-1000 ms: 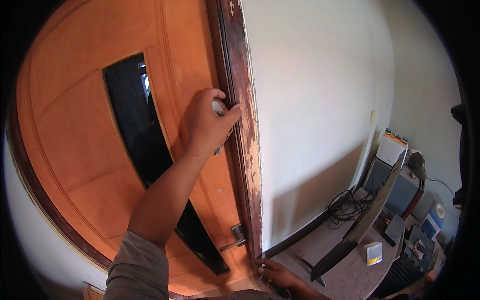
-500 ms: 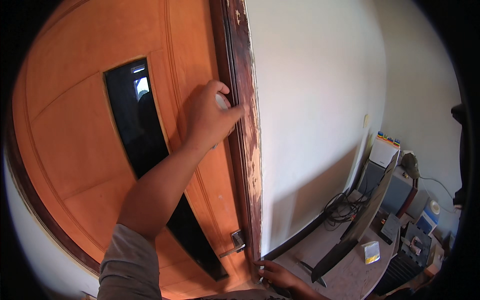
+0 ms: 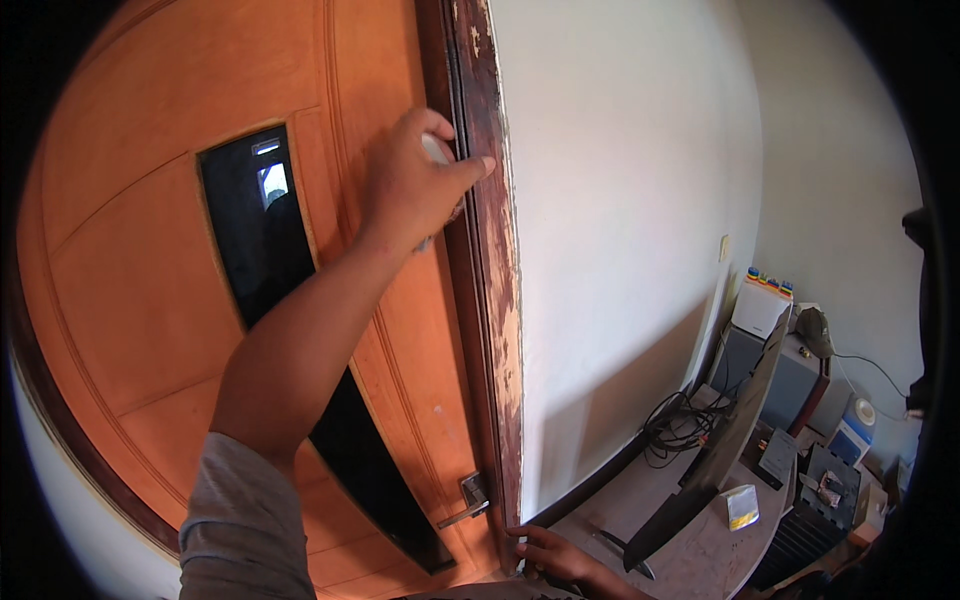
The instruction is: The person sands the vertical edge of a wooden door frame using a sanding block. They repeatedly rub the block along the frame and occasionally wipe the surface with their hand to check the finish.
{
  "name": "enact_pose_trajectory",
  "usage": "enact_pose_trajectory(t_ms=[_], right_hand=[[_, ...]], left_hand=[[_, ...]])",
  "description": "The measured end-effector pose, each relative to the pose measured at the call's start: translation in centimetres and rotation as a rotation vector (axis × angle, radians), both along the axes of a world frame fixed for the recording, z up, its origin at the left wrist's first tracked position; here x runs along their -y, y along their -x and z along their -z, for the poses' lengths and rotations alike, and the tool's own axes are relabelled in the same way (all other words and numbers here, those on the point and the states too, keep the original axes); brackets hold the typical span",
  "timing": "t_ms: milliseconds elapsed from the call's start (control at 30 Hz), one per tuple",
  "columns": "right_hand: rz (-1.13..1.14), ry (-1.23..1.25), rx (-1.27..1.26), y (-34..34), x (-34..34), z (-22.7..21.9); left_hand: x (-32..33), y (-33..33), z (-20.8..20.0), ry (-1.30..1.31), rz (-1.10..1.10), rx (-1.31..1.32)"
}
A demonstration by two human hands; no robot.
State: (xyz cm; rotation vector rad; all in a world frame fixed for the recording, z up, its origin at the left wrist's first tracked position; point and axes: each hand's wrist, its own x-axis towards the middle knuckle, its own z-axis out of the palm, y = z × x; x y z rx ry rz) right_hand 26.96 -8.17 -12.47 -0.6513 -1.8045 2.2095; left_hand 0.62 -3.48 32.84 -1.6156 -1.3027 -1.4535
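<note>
High on the left, my left hand (image 3: 415, 185) is closed around a small pale piece (image 3: 435, 150), mostly hidden by the palm; its kind I cannot make out. A greyish edge of it shows below the wrist side. The thumb lies across the dark brown door frame (image 3: 485, 240), whose paint is flaked down to bare wood in patches, and the curled fingers reach its inner edge. At the frame's lower end, my right hand (image 3: 550, 555) rests with its fingertips against the edge, fingers apart and slightly bent, nothing visible in them.
An orange wooden door (image 3: 130, 290) with a dark glass strip (image 3: 255, 220) and a metal lever handle (image 3: 472, 500) fills the left. Right of the white wall (image 3: 620, 200) a table (image 3: 600, 500) bears a monitor (image 3: 715, 450), coiled black cables (image 3: 675, 425) and a small packet (image 3: 741, 507).
My left hand has slid upward along the door frame with the pale piece still in its grip. My right hand stays at the frame's lower end.
</note>
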Motion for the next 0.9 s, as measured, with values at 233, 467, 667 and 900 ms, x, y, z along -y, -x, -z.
enact_pose_trajectory(t_ms=[233,467,667,900], right_hand=[[0.011,-0.051,0.087,0.4,-0.6,0.4],[0.015,-0.001,0.022,1.1,-2.0,1.0],[0.031,0.015,-0.003,1.3,-2.7,1.1],[0.034,0.005,-0.028,1.0,-2.2,0.7]], left_hand=[[0.4,1.2,-6.3,-0.016,0.198,0.279],[-1.7,-0.3,-1.0,0.037,0.216,0.316],[-1.7,-1.2,1.2,-0.015,0.207,0.383],[-1.7,-1.5,3.7,-0.028,0.092,0.362]])
